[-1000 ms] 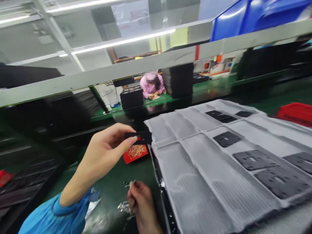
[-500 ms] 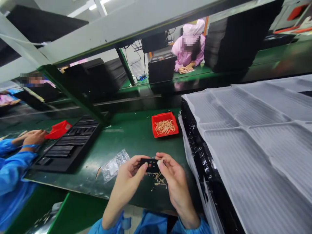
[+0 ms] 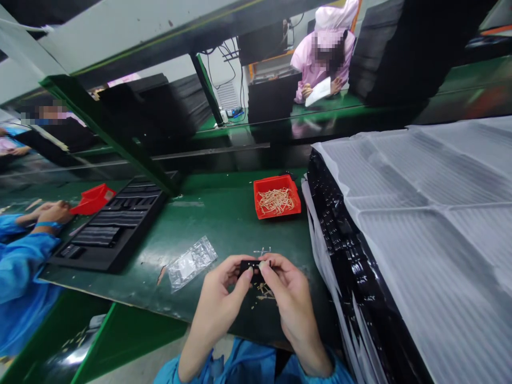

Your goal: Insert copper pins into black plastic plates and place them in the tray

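A small black flat piece (image 3: 251, 270) with a few small light spots is held between my two hands, above the green table (image 3: 172, 221). My left hand (image 3: 224, 290) grips its left end, thumb on top. On its right end my right hand (image 3: 286, 288) closes with thumb and fingers. Several thin tan pieces (image 3: 264, 291) lie on the table just below and behind my hands. A red bin (image 3: 277, 197) beyond them holds many similar tan strips. Left of my left hand lies a clear plastic bag (image 3: 192, 264).
Black trays with white sheets (image 3: 432, 240) are stacked on the right. At the left are a black foam tray (image 3: 112, 229), another red bin (image 3: 94, 199) and a person's hands (image 3: 50, 213). Across the bench, a person in pink (image 3: 324, 53) holds white paper.
The whole view has shifted slightly. Both my hands still hold the black piece, which looks slightly more tilted. The person in pink has raised the white paper off the bench.
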A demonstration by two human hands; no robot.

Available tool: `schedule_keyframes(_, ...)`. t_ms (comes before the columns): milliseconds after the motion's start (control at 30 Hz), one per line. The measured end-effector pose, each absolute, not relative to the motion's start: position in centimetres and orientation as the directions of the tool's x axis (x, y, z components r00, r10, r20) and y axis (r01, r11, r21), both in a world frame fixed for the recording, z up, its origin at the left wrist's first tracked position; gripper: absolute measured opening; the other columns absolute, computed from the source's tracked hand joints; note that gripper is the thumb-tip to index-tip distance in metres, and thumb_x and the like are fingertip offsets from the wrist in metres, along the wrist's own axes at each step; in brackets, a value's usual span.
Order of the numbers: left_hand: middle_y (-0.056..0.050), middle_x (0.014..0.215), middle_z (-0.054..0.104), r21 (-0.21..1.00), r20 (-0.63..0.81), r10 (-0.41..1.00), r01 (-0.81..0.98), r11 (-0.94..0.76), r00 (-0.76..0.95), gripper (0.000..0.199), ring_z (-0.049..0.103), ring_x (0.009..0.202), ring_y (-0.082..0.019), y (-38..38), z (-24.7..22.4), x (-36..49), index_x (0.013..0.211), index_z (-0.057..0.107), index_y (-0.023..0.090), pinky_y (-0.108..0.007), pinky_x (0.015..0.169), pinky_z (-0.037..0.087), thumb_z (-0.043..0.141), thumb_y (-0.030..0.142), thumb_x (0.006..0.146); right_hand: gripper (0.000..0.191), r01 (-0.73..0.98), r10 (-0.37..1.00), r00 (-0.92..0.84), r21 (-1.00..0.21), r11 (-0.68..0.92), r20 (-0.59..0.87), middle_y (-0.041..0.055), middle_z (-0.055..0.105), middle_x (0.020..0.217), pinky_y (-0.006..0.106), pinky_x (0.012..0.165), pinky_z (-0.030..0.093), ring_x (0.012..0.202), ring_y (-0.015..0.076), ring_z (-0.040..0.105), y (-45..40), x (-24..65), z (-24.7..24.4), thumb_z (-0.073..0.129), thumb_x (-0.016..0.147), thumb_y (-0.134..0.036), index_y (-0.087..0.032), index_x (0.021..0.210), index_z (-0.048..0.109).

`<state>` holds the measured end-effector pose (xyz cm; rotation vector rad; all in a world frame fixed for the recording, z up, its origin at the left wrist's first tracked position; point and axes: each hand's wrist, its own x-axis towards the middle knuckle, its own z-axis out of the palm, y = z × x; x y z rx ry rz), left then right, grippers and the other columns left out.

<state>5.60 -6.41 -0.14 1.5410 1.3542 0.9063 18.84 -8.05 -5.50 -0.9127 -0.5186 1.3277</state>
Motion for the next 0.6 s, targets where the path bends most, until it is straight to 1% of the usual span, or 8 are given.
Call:
schedule_keyframes(133, -0.008, 0.1, 0.083, 0.929, -0.017, 0.99, 0.367, -0.036, 0.141, 0.022, 0.078, 0.082, -0.023, -6.51, -0.63, 5.28, 0.109, 0.079, 0.021, -0.029, 0.067, 0.063, 0.07, 0.036, 0.095, 0.034, -0.583, 0.964, 0.205, -0.812, -0.02, -0.171, 0.0058, 0.076, 0.091, 0.029, 0.08, 0.062, 0.087, 0.0197, 0.073, -8.09, 18.79, -5.5, 0.088, 0.079, -0.05, -0.018, 0.086, 0.076)
schedule_keyframes(300, -0.007, 0.103, 0.083, 0.922, -0.016, 0.99, 0.386, -0.039, 0.138, 0.021, 0.079, 0.089, -0.024, -6.78, -0.33, 5.31, 0.109, 0.078, 0.022, -0.031, 0.076, 0.064, 0.069, 0.035, 0.096, 0.033, -0.563, 0.964, 0.215, -0.827, -0.009, -0.157, 0.0054, 0.075, 0.088, 0.029, 0.079, 0.062, 0.084, 0.0196, 0.073, -8.18, 18.77, -5.26, 0.086, 0.081, -0.049, -0.019, 0.085, 0.075)
schedule_keyframes(400, -0.007, 0.103, 0.083, 0.918, -0.011, 0.99, 0.394, -0.045, 0.139, 0.021, 0.079, 0.09, -0.023, -6.97, -0.04, 5.51, 0.109, 0.079, 0.022, -0.03, 0.077, 0.065, 0.069, 0.036, 0.096, 0.031, -0.541, 0.964, 0.226, -0.841, 0.003, -0.143, 0.0051, 0.074, 0.088, 0.028, 0.078, 0.062, 0.085, 0.0196, 0.073, -8.26, 18.78, -5.08, 0.085, 0.081, -0.047, -0.018, 0.084, 0.074)
schedule_keyframes(500, -0.007, 0.103, 0.083, 0.916, -0.011, 0.99, 0.399, -0.046, 0.138, 0.022, 0.079, 0.089, -0.023, -7.04, 0.1, 5.69, 0.109, 0.079, 0.023, -0.029, 0.074, 0.064, 0.07, 0.038, 0.097, 0.028, -0.519, 0.961, 0.245, -0.854, 0.016, -0.131, 0.0049, 0.073, 0.089, 0.027, 0.079, 0.061, 0.086, 0.0192, 0.072, -8.32, 18.75, -5.01, 0.084, 0.083, -0.045, -0.018, 0.085, 0.074)
schedule_keyframes(600, -0.006, 0.096, 0.083, 0.917, -0.005, 0.995, 0.398, -0.036, 0.102, 0.021, 0.077, 0.076, -0.02, -7.0, 0.12, 5.96, 0.106, 0.08, 0.023, -0.026, 0.063, 0.062, 0.071, 0.039, 0.096, 0.027, -0.503, 0.959, 0.258, -0.864, 0.026, -0.122, 0.0051, 0.072, 0.091, 0.027, 0.079, 0.06, 0.086, 0.0189, 0.071, -8.36, 18.67, -5.05, 0.083, 0.085, -0.044, -0.018, 0.084, 0.073)
